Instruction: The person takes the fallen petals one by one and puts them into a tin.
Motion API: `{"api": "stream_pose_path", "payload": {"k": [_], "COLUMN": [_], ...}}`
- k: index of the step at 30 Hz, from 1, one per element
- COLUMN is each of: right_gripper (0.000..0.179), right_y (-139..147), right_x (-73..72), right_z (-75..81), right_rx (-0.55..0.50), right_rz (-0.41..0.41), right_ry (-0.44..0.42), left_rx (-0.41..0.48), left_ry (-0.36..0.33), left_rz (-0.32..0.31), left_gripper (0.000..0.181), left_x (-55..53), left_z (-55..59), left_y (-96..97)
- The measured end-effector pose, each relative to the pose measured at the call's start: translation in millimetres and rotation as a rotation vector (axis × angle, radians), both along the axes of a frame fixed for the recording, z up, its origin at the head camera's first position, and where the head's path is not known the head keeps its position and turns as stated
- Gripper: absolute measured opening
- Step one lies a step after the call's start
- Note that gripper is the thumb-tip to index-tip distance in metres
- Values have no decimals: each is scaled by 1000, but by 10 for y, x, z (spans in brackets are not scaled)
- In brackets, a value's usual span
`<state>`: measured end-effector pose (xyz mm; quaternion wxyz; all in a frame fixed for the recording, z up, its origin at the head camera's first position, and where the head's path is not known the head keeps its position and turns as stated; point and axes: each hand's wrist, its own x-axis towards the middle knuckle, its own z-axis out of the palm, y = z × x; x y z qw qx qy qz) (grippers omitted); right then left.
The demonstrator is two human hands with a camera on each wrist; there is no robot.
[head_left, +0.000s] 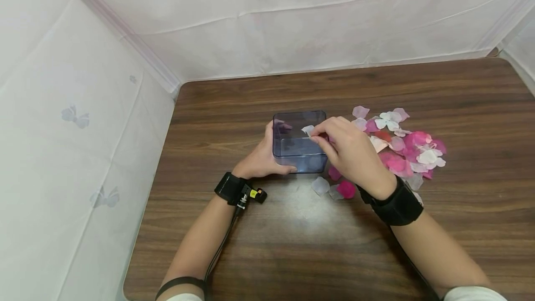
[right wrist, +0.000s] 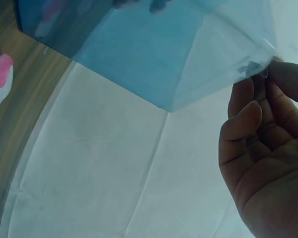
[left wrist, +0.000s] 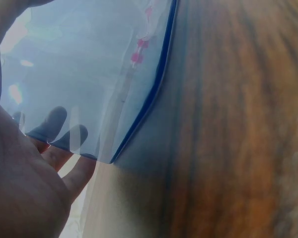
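A see-through bluish plastic box (head_left: pixel 307 164) stands over the table, and my left hand (head_left: pixel 262 156) grips its left side, thumb along the front wall. In the left wrist view, fingers of the left hand (left wrist: pixel 32 183) show behind the box's clear wall (left wrist: pixel 74 64). My right hand (head_left: pixel 355 154) pinches a small white artificial petal (head_left: pixel 307 130) between thumb and fingertips, over the box's top in the head view. From the right wrist view, the right hand (right wrist: pixel 268 148) is at the edge of the box (right wrist: pixel 139 54), the petal mostly hidden by its fingers.
Pink, white and lilac petals (head_left: pixel 397 165) lie scattered on the wooden table (head_left: pixel 217 110), partly behind my right hand. A few more, including a bright pink petal (head_left: pixel 346 189), lie in front of the box. White cloth (head_left: pixel 292 36) hangs behind and to the left.
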<state>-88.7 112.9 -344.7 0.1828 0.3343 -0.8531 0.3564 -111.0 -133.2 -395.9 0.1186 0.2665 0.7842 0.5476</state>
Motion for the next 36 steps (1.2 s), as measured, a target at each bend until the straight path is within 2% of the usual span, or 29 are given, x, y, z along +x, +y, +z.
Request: {"api": "stream_pose_path", "payload": {"k": [5, 10, 14, 17, 20, 23, 25, 29, 32, 36], "right_gripper": [11, 9, 9, 10, 11, 14, 17, 25, 26, 22], "right_y": [-18, 19, 115, 230, 370, 521, 619, 796, 897, 997], "right_x": [-13, -38, -92, -168, -262, -349, -403, -470, -507, -553], "right_z": [-34, -5, 35, 54, 57, 41, 20, -38, -79, -128], "right_rx": [10, 10, -1, -3, 16, 58, 96, 247, 372, 468], "right_rz": [1, -4, -63, -143, -229, -290, -302, -284, -251, -208], "right_ry": [-5, 0, 4, -21, -69, -159, -236, -408, -490, -528], "left_rx": [-6, 0, 13, 16, 13, -5, -21, -36, -22, -6], "left_ry": [-11, -15, -9, -1, -3, -5, 0, 16, 2, -25], "left_rz": [0, -4, -14, -21, -20, -6, 3, 10, 2, -8], "left_gripper": [109, 110, 109, 109, 111, 115, 117, 117, 114, 110], "left_x": [6, 0, -7, -16, -45, -87, -114, -116, -61, 7], "left_z": [-5, 2, 8, -5, -81, -202, -283, -318, -179, 13], "left_y": [-6, -7, -5, -9, -30, -62, -82, -104, -79, -43]}}
